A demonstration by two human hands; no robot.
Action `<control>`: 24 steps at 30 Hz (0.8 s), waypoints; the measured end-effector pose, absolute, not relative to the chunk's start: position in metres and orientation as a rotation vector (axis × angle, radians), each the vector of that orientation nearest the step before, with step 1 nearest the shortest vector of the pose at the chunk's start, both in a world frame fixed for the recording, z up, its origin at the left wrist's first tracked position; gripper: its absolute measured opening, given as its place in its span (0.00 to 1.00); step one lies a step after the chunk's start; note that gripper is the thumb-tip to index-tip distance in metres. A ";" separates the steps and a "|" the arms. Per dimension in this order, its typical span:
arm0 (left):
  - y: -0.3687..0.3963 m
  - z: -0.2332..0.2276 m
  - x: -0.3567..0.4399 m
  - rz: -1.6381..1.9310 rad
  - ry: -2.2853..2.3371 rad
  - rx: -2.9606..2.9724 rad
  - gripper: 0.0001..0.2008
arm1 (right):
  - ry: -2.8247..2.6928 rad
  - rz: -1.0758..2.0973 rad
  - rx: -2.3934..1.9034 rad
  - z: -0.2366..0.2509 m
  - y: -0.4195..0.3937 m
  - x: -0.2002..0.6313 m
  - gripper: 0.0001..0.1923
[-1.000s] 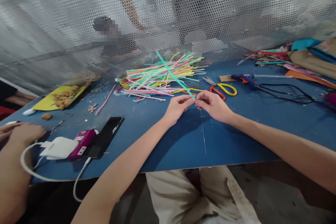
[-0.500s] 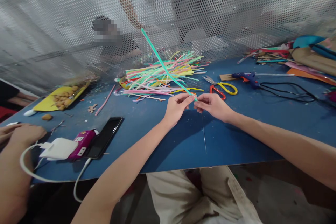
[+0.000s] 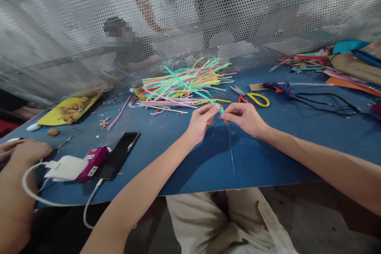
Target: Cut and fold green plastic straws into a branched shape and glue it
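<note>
A green pipe cleaner (image 3: 190, 87) slants from my hands toward the far left, over the heap of others. My left hand (image 3: 201, 123) pinches it near its lower end, thumb on top. Close beside it, my right hand (image 3: 244, 119) is closed at the very tip of the same pipe cleaner, fingertips together. A thin wire or thread (image 3: 231, 149) hangs down from below my right fingertips toward the front of the table; where it meets the pipe cleaner is hidden by my fingers.
Behind my hands lies a pile of pastel pipe cleaners (image 3: 178, 87). Scissors (image 3: 258, 99) and a blue glue gun (image 3: 281, 88) lie to the right. At left are a phone (image 3: 119, 156), a white charger (image 3: 67, 168) and another person's hand (image 3: 29, 151). A perforated metal screen (image 3: 253, 16) stands behind.
The far end of the green pipe cleaner has dropped lower, toward the pile. My right hand has shifted slightly, covering more of the scissors' red handle.
</note>
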State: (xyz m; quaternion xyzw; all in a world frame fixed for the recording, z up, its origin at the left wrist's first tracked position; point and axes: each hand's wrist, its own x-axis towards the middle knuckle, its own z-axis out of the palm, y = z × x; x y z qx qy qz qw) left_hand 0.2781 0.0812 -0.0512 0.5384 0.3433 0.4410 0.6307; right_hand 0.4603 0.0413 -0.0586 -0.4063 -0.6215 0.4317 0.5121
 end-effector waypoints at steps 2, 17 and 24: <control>0.082 -0.052 0.277 0.979 0.745 1.238 0.16 | -1.536 1.036 -0.993 -0.059 0.041 0.461 0.14; 0.088 -0.052 0.267 0.719 0.688 1.573 0.21 | -1.711 0.772 -1.053 -0.055 0.046 0.474 0.13; 0.084 -0.055 0.271 0.681 0.704 1.506 0.23 | -1.594 0.856 -1.035 -0.059 0.049 0.471 0.16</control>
